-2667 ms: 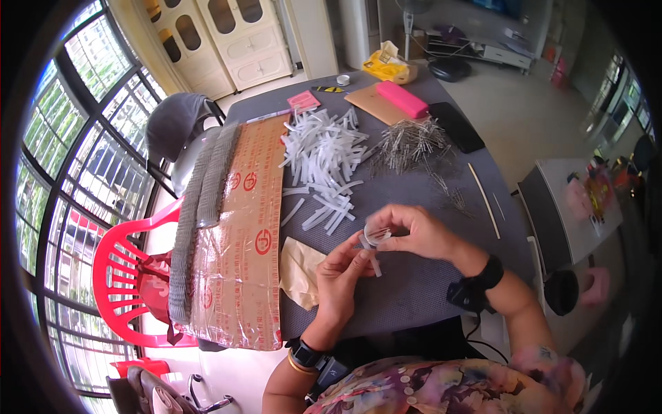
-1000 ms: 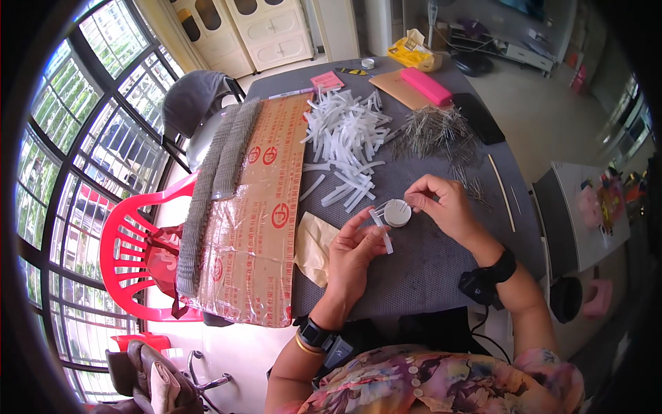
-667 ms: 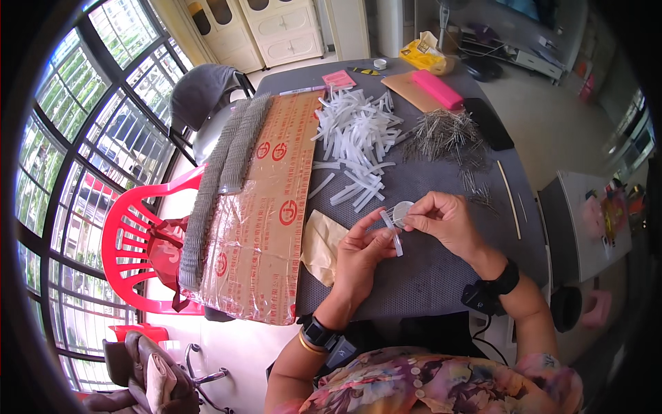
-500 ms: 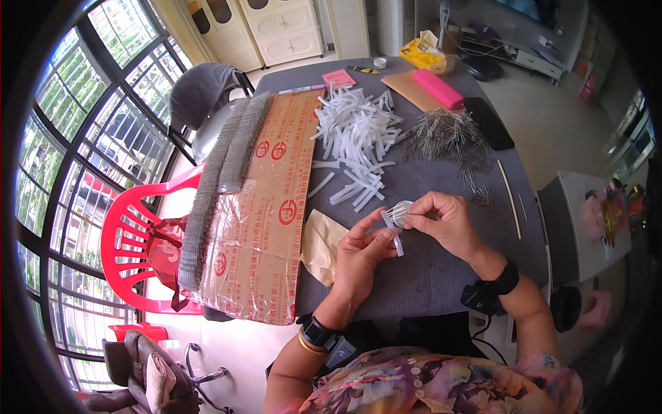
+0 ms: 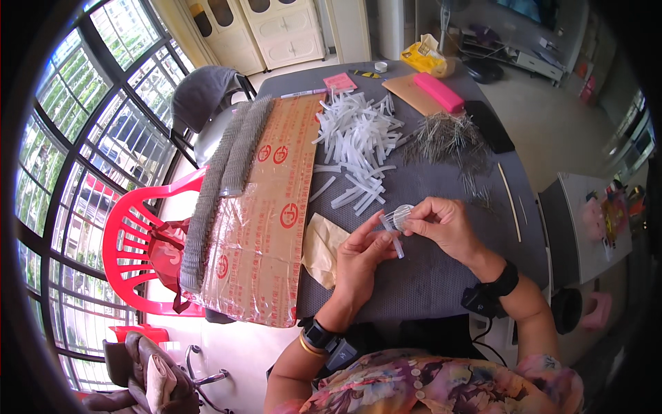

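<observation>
left grip: pinching white strip, right of carton | right grip: fingertips at round disc, can't tell what's pinched | carton: red printed characters, round emblems

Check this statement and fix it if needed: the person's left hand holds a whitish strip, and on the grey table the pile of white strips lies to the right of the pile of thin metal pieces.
Wrong side: the head view shows the pile of white strips to the left of the pile of thin metal pieces. The rest stands.
</observation>
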`<state>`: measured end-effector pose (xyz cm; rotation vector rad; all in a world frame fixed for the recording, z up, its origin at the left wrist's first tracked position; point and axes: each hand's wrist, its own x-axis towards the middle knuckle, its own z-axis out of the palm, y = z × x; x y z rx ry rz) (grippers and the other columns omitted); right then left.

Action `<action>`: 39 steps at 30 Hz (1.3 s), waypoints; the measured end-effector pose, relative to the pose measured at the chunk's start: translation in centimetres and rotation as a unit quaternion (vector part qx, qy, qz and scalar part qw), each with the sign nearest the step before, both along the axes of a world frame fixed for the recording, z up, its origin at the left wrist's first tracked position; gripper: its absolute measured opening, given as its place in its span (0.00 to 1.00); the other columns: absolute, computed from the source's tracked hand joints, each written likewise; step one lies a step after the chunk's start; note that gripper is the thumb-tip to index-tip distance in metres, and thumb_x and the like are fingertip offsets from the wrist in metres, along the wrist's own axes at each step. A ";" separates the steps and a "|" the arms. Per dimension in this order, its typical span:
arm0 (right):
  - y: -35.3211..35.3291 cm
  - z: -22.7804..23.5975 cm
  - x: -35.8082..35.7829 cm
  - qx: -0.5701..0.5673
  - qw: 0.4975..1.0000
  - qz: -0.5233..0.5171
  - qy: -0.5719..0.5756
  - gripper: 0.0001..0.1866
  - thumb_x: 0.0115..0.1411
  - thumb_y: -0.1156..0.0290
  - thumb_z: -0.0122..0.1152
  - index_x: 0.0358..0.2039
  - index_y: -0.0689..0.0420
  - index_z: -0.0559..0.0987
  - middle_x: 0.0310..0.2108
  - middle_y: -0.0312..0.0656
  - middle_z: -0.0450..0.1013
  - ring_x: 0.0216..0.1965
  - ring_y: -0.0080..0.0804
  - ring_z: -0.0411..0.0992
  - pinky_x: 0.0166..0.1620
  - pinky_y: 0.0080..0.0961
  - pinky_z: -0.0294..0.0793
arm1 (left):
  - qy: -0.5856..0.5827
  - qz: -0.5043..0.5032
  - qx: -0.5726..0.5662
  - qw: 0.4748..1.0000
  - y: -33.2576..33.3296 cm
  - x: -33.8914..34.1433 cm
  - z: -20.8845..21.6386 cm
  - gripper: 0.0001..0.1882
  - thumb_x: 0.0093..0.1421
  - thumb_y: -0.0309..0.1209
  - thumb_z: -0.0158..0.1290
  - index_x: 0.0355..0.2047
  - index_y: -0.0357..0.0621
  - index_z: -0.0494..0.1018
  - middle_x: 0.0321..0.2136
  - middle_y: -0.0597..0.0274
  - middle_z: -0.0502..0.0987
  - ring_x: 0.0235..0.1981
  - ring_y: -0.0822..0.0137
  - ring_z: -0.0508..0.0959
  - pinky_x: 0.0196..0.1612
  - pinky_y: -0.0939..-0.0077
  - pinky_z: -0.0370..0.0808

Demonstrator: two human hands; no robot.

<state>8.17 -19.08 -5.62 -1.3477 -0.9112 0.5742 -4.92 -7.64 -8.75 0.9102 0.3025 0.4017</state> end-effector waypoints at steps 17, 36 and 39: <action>-3.6 1.8 6.9 -0.177 0.957 -0.076 -0.215 0.16 0.44 0.76 0.65 0.36 0.59 0.73 0.31 0.36 0.72 0.34 0.22 0.70 0.35 0.18 0.69 | 0.026 -0.001 0.110 0.994 -0.4 0.2 0.0 0.21 0.55 0.24 0.50 0.50 0.39 0.63 0.31 0.57 0.76 0.30 0.71 0.76 0.33 0.81 0.74; -4.3 -0.1 8.4 -0.291 0.822 -0.143 -0.469 0.06 0.43 0.74 0.56 0.23 0.60 0.71 0.23 0.43 0.71 0.26 0.40 0.70 0.30 0.31 0.68 | 0.036 -0.004 0.110 0.993 -0.5 0.1 0.4 0.21 0.55 0.24 0.50 0.50 0.40 0.64 0.32 0.57 0.76 0.30 0.72 0.76 0.33 0.82 0.74; -3.7 -0.2 8.2 -0.239 0.855 -0.145 -0.436 0.06 0.47 0.74 0.55 0.27 0.61 0.73 0.23 0.44 0.71 0.28 0.41 0.71 0.33 0.32 0.70 | 0.030 -0.003 0.097 0.995 -0.6 0.1 0.7 0.21 0.55 0.24 0.50 0.50 0.40 0.64 0.32 0.57 0.76 0.30 0.72 0.76 0.33 0.82 0.74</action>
